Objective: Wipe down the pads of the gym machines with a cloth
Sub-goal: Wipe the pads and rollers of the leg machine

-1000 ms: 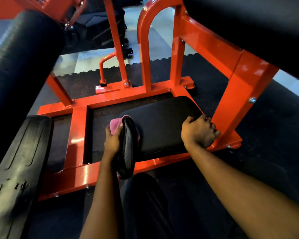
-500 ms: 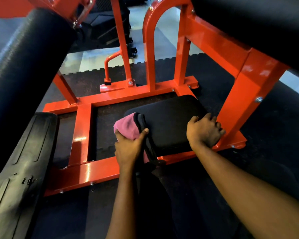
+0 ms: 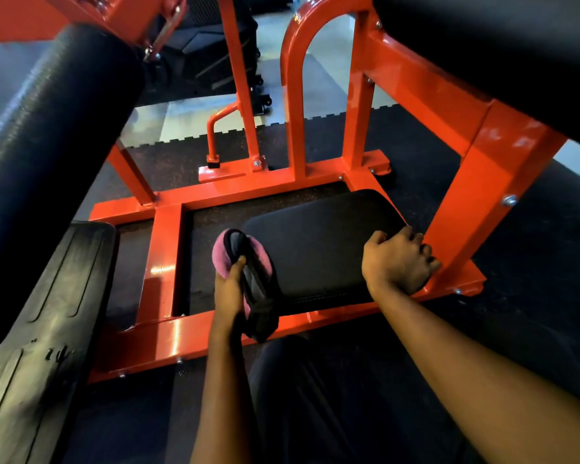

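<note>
- Logged black pad [image 3: 322, 242] flat and low in orange frame [image 3: 161, 262], between the hands, long axis running away and rightward.
- Logged pink cloth [image 3: 223, 259] bunched at pad's left edge, gripped by left hand [image 3: 228, 291].
- Logged right hand [image 3: 395, 262] curled over pad's right edge.

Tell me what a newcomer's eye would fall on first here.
The bright orange machine frame fills the view, its uprights rising at centre and right. At bottom centre the left hand grips a pink-and-black cloth at the low black pad, whose right edge the right hand holds.
</note>
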### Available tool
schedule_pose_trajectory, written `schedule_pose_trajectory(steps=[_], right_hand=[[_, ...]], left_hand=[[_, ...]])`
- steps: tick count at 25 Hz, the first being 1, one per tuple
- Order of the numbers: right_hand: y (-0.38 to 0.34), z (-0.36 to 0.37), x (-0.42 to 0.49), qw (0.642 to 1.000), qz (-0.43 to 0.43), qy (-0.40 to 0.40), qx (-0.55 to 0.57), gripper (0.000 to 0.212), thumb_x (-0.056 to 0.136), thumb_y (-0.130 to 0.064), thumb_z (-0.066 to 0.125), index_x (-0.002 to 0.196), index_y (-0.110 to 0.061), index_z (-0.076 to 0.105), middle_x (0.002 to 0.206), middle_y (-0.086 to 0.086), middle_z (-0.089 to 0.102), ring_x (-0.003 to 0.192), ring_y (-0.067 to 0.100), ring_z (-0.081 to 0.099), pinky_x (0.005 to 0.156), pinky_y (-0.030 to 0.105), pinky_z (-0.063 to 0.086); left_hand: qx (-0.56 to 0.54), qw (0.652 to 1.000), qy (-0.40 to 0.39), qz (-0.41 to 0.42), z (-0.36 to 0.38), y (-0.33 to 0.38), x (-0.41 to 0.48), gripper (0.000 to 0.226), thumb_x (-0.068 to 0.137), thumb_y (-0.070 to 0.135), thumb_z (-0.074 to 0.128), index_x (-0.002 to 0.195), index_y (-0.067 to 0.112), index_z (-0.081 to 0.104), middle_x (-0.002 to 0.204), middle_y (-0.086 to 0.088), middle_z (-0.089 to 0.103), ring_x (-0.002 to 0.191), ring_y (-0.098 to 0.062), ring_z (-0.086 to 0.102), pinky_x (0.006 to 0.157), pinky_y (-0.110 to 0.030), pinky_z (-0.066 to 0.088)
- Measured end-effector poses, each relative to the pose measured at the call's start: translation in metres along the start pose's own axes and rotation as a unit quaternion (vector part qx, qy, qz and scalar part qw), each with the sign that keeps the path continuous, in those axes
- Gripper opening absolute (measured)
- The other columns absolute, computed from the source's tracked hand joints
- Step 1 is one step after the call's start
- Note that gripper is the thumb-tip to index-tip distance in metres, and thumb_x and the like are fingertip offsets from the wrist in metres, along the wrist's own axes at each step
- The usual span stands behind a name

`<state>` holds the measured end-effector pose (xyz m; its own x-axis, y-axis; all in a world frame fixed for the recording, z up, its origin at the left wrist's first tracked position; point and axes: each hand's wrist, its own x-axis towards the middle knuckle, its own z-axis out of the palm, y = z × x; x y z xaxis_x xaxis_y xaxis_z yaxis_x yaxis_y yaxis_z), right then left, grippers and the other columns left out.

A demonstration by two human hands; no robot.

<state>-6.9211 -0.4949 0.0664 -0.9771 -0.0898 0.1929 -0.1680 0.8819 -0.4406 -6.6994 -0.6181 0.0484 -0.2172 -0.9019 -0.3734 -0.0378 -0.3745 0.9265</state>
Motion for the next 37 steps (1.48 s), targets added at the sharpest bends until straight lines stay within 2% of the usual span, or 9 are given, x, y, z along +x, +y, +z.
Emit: schedule_pose_trajectory(steps=[7,9,12,14,17,24,29,32,37], right_hand=[[0.000,-0.002,0.000,1.000,-0.004,-0.014,-0.011,0.057,0.079,-0.039,0.036,0.115,-0.004,0.065,0.119,0.018,0.066,0.108,0.037,0.058,0.094,0.048,0.038],[-0.001,-0.001,0.001,1.000,-0.002,-0.020,-0.017,0.056,0.079,-0.039,0.038,0.116,-0.005,0.064,0.120,0.018,0.065,0.110,0.037,0.057,0.094,0.047,0.036],[0.000,0.002,0.001,0.999,0.001,-0.023,-0.023,0.056,0.079,-0.039,0.039,0.116,-0.006,0.064,0.118,0.016,0.066,0.110,0.036,0.057,0.093,0.047,0.036],[0.001,0.004,0.002,0.999,0.004,-0.026,-0.026,0.055,0.079,-0.039,0.039,0.116,-0.006,0.064,0.119,0.016,0.066,0.110,0.035,0.056,0.092,0.046,0.037],[0.000,0.006,0.003,0.999,0.009,-0.030,-0.024,0.056,0.079,-0.039,0.038,0.119,-0.007,0.063,0.123,0.016,0.065,0.113,0.035,0.056,0.094,0.047,0.038],[0.006,0.008,0.004,1.000,-0.012,-0.011,-0.018,0.050,0.079,-0.038,0.043,0.113,-0.010,0.066,0.118,0.014,0.068,0.108,0.034,0.058,0.089,0.045,0.037],[0.005,0.005,0.004,1.000,-0.011,0.010,-0.005,0.050,0.078,-0.038,0.042,0.111,-0.011,0.067,0.113,0.014,0.069,0.106,0.034,0.059,0.088,0.045,0.037],[0.005,0.007,0.003,1.000,-0.002,0.015,-0.008,0.051,0.078,-0.038,0.040,0.111,-0.011,0.067,0.114,0.014,0.069,0.107,0.034,0.059,0.090,0.045,0.037],[0.006,0.009,0.003,1.000,-0.007,0.020,0.003,0.052,0.078,-0.037,0.040,0.114,-0.012,0.067,0.115,0.012,0.069,0.107,0.033,0.059,0.090,0.045,0.039]], left_hand=[[0.155,0.988,0.020,-0.016,0.023,0.052,0.027,0.056,0.099,0.035,0.054,0.138,-0.005,0.049,0.132,-0.037,0.054,0.118,-0.052,0.055,0.097,-0.053,0.048],[0.241,0.970,-0.012,0.015,0.036,0.073,0.050,0.055,0.091,0.044,0.054,0.139,0.017,0.052,0.133,-0.030,0.056,0.118,-0.047,0.058,0.099,-0.051,0.048],[0.356,0.928,-0.088,0.066,0.052,0.083,0.088,0.056,0.064,0.036,0.050,0.111,0.067,0.054,0.133,-0.002,0.062,0.112,-0.027,0.061,0.091,-0.033,0.053],[0.414,0.898,-0.139,0.047,0.076,0.098,0.079,0.047,0.059,0.047,0.050,0.103,0.063,0.053,0.120,0.009,0.063,0.101,-0.015,0.058,0.085,-0.023,0.049],[0.509,0.833,-0.206,0.058,0.109,0.100,0.110,0.068,0.040,0.085,0.056,0.105,0.065,0.046,0.120,0.013,0.057,0.116,-0.018,0.054,0.112,-0.038,0.039],[0.596,0.718,-0.297,0.202,0.199,0.111,0.067,0.046,0.081,0.076,0.029,0.125,0.067,0.040,0.139,0.006,0.059,0.124,-0.025,0.056,0.107,-0.046,0.041],[0.417,0.838,-0.344,0.081,0.138,0.106,0.104,0.034,0.102,0.022,0.055,0.134,0.033,0.051,0.112,-0.001,0.065,0.096,-0.015,0.062,0.085,-0.016,0.050],[0.325,0.875,-0.358,0.011,0.113,0.089,0.123,0.046,0.097,0.016,0.054,0.130,0.046,0.056,0.115,-0.010,0.064,0.106,-0.021,0.059,0.100,-0.034,0.045],[0.642,0.714,-0.230,0.159,0.178,0.100,0.106,0.061,0.077,0.080,0.038,0.135,0.064,0.030,0.140,-0.001,0.058,0.119,-0.032,0.058,0.104,-0.048,0.042]])
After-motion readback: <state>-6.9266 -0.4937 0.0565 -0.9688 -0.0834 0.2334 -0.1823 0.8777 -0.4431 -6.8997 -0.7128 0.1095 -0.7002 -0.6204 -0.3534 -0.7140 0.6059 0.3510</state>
